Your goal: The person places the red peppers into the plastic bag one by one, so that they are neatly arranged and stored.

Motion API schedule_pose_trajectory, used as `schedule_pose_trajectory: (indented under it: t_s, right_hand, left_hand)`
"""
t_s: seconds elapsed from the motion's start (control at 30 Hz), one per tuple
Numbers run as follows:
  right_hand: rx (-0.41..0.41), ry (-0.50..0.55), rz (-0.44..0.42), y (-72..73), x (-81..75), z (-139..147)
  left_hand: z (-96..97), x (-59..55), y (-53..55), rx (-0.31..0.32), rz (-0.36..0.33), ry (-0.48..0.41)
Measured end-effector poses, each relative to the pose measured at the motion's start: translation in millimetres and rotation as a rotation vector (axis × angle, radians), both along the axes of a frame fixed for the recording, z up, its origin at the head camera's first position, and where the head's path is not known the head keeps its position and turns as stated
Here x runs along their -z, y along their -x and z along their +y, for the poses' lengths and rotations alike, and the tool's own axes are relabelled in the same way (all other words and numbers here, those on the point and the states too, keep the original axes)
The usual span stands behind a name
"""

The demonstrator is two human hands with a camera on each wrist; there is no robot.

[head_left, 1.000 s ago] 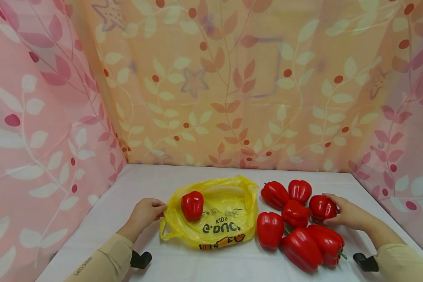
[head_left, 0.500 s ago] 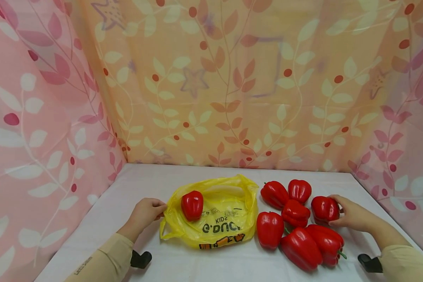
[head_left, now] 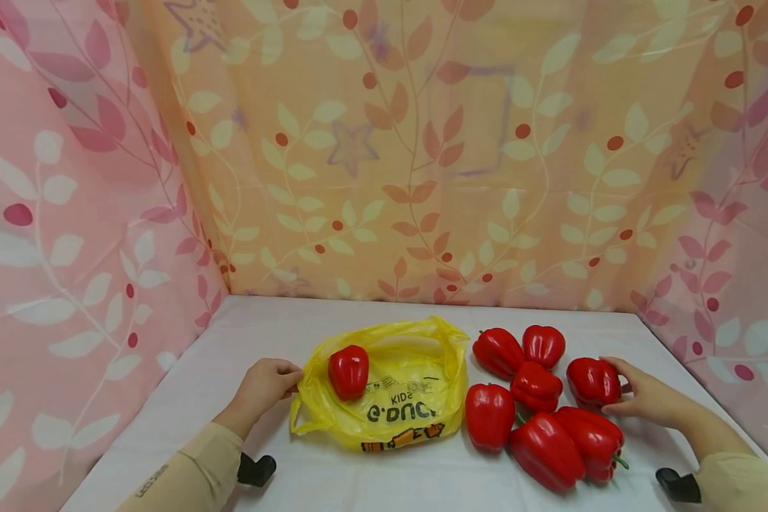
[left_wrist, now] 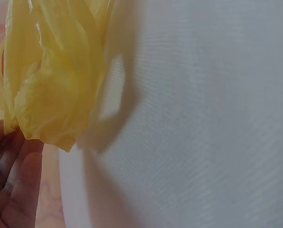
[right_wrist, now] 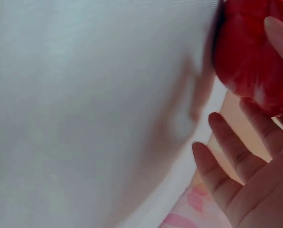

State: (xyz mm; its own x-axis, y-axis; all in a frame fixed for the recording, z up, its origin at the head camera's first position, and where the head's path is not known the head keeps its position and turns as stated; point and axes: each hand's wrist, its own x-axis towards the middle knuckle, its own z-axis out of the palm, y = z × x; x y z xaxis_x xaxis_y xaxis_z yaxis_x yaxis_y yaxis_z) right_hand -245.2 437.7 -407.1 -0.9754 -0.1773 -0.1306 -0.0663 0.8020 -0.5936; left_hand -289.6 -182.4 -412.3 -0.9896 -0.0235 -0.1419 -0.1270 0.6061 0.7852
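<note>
My left hand point(head_left: 264, 387) pinches the left edge of a yellow plastic bag point(head_left: 409, 419). The bag lies with its mouth spread, and one red bell pepper point(head_left: 348, 372) is inside at its left. In the left wrist view, fingertips point(left_wrist: 30, 166) meet the gathered edge of the plastic bag point(left_wrist: 56, 85). On the far right, my right hand point(head_left: 653, 400) grips another red bell pepper point(head_left: 593, 382) from its right side. The right wrist view has the thumb point(right_wrist: 280, 40) on this bell pepper point(right_wrist: 246, 57), while the lower fingers stretch away from it.
Several more red bell peppers point(head_left: 536, 386) sit grouped right of the bag, close to the gripped one. A white cloth point(head_left: 358, 487) covers the table. Patterned curtains point(head_left: 384, 178) stand at the back and both sides. Each wrist carries a black mount point(head_left: 256, 471).
My right hand has shifted slightly right, bringing the gripped bell pepper with it and widening the gap to the peppers beside it. The left hand and the bag have stayed put.
</note>
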Motion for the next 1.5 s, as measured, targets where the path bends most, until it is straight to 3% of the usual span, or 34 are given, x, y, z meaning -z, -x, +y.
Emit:
schedule_pose_trajectory:
  t_s: [0.37,0.67,0.87,1.5]
  right_hand:
    - [0.038,0.017,0.034,-0.3,8.4,3]
    - [0.067,-0.042,0.092,-2.1,2.5,3]
    - [0.071,-0.081,0.137,0.3,-11.4,5]
    - [-0.013,0.035,0.214,13.5,-70.8,-29]
  left_hand:
    - [-0.7,2.7,2.2,-0.009,0.01,0.007]
    - [-0.5,3.5,3.4,-0.012,0.0,0.004]
    - [-0.9,3.2,2.9,-0.011,0.005,-0.001]
    - [-0.1,1.6,0.0,-0.02,0.015,-0.021]
